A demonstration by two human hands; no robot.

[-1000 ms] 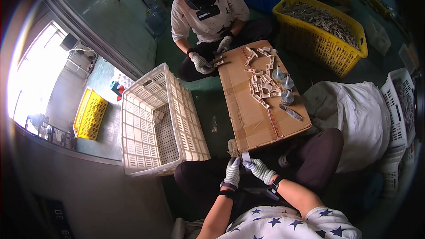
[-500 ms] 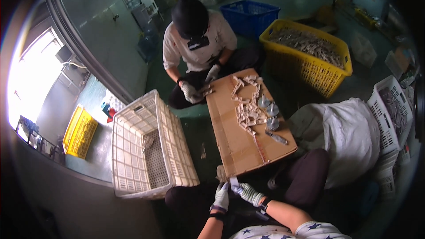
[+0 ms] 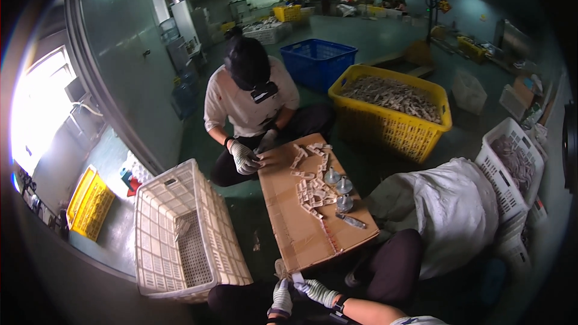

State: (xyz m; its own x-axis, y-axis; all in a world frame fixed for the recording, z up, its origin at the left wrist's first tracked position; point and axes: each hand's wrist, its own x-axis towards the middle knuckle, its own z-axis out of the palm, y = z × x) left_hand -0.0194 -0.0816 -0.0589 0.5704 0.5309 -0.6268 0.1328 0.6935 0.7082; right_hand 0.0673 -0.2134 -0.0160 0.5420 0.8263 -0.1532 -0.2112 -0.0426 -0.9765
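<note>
Both my hands wear pale striped work gloves and are low in view, at the near left corner of a cardboard box (image 3: pixel 289 229). My right hand (image 3: pixel 319 292) is closed, its fingertips on a small flat white piece (image 3: pixel 298 278) by the box edge. Right beside it, my left hand (image 3: pixel 281 300) has its fingers drawn together; what is between them is too small to make out. On the box lie several small pale, jointed pieces (image 3: pixel 314 194), a few clear funnel-shaped objects (image 3: pixel 343 186) and a dark slim tool (image 3: pixel 351 221).
Across the box sits a co-worker (image 3: pixel 250 90) in gloves, a hand at the box's far left edge. A white crate (image 3: pixel 144 235) stands left. Beyond are a yellow crate (image 3: pixel 391 129) full of small pieces and a blue crate (image 3: pixel 319 63). A white sack (image 3: pixel 457 210) lies right.
The view has tilted up and shifted right, so everything sits lower and further left. My hands stay together by the box corner with the white piece. The co-worker's hand remains at the box edge.
</note>
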